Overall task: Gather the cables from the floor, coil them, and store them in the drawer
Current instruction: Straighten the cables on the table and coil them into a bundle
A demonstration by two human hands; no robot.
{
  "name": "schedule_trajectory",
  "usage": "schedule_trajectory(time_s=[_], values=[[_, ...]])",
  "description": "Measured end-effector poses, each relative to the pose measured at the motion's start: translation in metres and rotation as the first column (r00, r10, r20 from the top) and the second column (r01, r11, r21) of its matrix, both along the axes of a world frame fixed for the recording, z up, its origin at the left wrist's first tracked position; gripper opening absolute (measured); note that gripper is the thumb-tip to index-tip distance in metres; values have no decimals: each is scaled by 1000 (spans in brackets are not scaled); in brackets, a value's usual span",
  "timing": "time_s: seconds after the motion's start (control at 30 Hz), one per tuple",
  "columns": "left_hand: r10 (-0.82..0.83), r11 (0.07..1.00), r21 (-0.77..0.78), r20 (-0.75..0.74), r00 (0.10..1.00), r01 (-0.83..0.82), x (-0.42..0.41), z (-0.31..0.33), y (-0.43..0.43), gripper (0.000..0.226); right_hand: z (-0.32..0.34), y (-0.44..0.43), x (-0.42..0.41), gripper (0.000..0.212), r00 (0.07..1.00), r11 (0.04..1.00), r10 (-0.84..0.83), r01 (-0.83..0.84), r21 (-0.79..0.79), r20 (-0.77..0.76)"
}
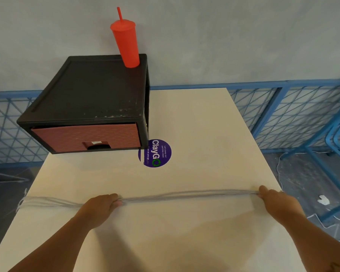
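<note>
A bundle of thin grey cable strands is stretched straight across the cream table. My left hand grips the bundle near its middle, and loose strands trail left of it to the table's edge. My right hand pinches the bundle's right end at the table's right edge. A black drawer unit stands at the back left of the table, its red woven drawer shut.
A red tumbler with a straw stands on the drawer unit. A purple round sticker lies on the table. Blue wire fencing runs behind. A thin white cable and a white scrap lie on the dark floor at right.
</note>
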State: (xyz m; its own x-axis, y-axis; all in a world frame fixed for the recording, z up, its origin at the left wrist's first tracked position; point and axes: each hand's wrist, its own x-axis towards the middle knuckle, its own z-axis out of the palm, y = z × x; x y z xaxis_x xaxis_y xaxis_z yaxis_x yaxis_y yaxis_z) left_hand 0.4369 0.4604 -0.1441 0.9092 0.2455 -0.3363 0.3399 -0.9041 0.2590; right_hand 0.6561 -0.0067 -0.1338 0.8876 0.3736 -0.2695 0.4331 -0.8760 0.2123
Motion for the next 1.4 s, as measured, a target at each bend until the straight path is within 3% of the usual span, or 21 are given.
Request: schedule_trajectory(time_s=[0.37,0.5,0.67,0.83,1.0,1.13,1.2,1.27,1.4], values=[[34,999,43,-15,999,-33,2,1,-1,37,6,-5,4,18,989,987,-148,147,62,15],[22,996,84,-37,999,-19,5,3,-4,38,4,-6,0,33,982,982,-186,186,22,6],[11,995,102,-66,998,-5,9,9,-7,37,3,0,-6,25,945,937,-327,325,130,-6],[-14,992,121,-88,996,25,10,10,-8,38,4,22,-13,54,938,931,-345,345,123,-18],[-28,993,110,-119,993,41,12,11,-9,39,7,94,-33,78,981,970,-186,191,149,-50],[-23,997,75,-128,992,33,15,15,-10,39,5,173,-69,53,973,924,230,-210,319,-25],[-25,997,68,-129,991,34,16,17,-12,40,5,214,-89,61,931,840,353,-274,468,-89],[-35,996,81,-128,991,46,15,17,-13,40,7,249,-111,55,877,832,424,-279,480,-224],[-47,997,53,-129,991,54,15,18,-14,39,10,297,-130,45,823,836,502,-384,392,-265]])
